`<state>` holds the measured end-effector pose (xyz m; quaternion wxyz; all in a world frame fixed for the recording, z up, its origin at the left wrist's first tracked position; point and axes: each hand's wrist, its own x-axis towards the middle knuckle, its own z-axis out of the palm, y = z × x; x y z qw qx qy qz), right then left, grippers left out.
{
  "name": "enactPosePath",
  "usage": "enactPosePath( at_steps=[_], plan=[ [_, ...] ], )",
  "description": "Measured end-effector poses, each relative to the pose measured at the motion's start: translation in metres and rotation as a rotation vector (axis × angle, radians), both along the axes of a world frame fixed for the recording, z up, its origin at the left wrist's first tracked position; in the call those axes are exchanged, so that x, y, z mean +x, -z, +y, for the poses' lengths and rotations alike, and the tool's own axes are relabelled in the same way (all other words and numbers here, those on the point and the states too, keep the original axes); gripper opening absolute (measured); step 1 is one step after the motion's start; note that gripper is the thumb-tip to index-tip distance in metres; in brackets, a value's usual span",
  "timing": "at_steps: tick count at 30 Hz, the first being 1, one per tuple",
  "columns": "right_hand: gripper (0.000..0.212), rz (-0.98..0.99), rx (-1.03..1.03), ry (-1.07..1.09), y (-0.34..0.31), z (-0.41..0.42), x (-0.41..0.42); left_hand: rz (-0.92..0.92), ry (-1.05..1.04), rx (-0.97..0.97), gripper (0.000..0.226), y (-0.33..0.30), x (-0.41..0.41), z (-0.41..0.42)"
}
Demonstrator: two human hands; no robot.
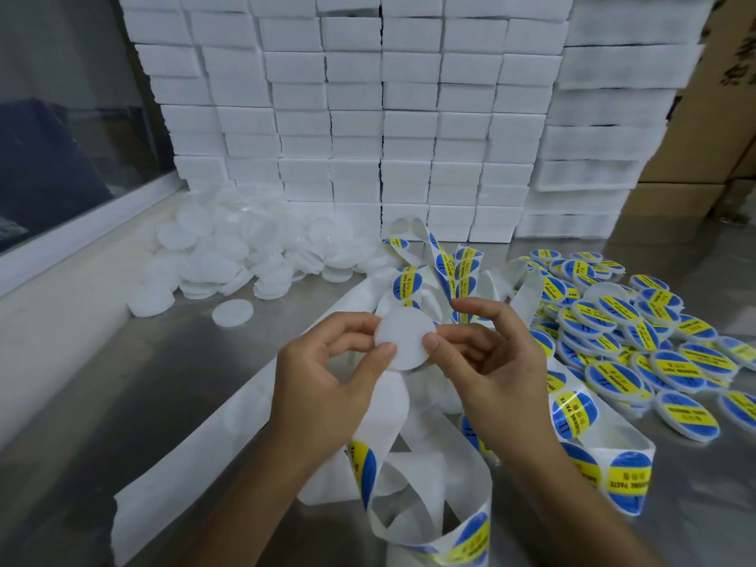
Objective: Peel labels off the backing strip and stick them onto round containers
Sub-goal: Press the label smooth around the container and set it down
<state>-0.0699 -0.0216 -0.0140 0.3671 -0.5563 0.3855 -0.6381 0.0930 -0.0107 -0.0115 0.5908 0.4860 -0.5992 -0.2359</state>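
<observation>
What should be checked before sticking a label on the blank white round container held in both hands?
1. Blank white round container held: ok, left hand and right hand pinch its edges.
2. Face bare: ok, no label shows on the side toward the camera.
3. Peeled label ready in fingers: not ok, neither hand holds one.
4. Supply: ok, blue and yellow round labels remain on the white backing strip.
5. Drop spot: ok, pile of labelled containers lies to the right.
6. Blank stock: ok, heap of white round containers at the back left.
</observation>
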Motion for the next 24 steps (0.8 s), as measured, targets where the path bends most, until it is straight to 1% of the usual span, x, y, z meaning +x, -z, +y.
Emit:
enactPosePath(
  at_steps=[3,4,9,12,15,17,19,20,21,22,24],
  plan=[
    [0.034,-0.004,0.000,0.012,0.000,0.000,-0.001,0.322,0.183,0.225,0.011,-0.002,0.000,-0.001],
    [0.034,0.002,-0.005,0.017,0.001,0.000,-0.001,0.393,0.216,0.270,0.013,-0.001,0.001,-0.002],
    [0.029,0.080,0.000,0.056,0.006,-0.002,0.001,0.600,0.256,0.373,0.020,0.008,0.001,-0.008],
    [0.015,0.093,-0.024,0.146,0.006,-0.003,0.001,0.670,0.233,0.388,0.026,0.011,0.002,-0.010],
    [0.007,0.041,-0.022,0.215,0.004,-0.006,-0.006,0.731,0.218,0.418,0.019,0.011,0.003,-0.010],
    [0.004,-0.086,0.082,0.142,0.000,-0.006,-0.011,0.771,0.196,0.440,0.019,0.011,0.004,-0.010],
    [0.014,-0.232,0.193,0.009,-0.003,-0.006,-0.014,0.768,0.181,0.458,0.025,0.012,0.004,-0.010],
    [0.020,-0.261,0.224,-0.042,-0.004,-0.006,-0.014,0.767,0.181,0.461,0.030,0.011,0.004,-0.010],
    [0.023,-0.251,0.239,-0.075,-0.004,-0.007,-0.014,0.772,0.183,0.462,0.035,0.011,0.004,-0.011],
    [0.022,-0.211,0.243,-0.090,-0.003,-0.006,-0.014,0.780,0.189,0.461,0.039,0.011,0.003,-0.011],
    [0.009,-0.109,0.236,-0.079,-0.002,-0.005,-0.011,0.789,0.210,0.457,0.043,0.011,0.002,-0.011]
  ],
)
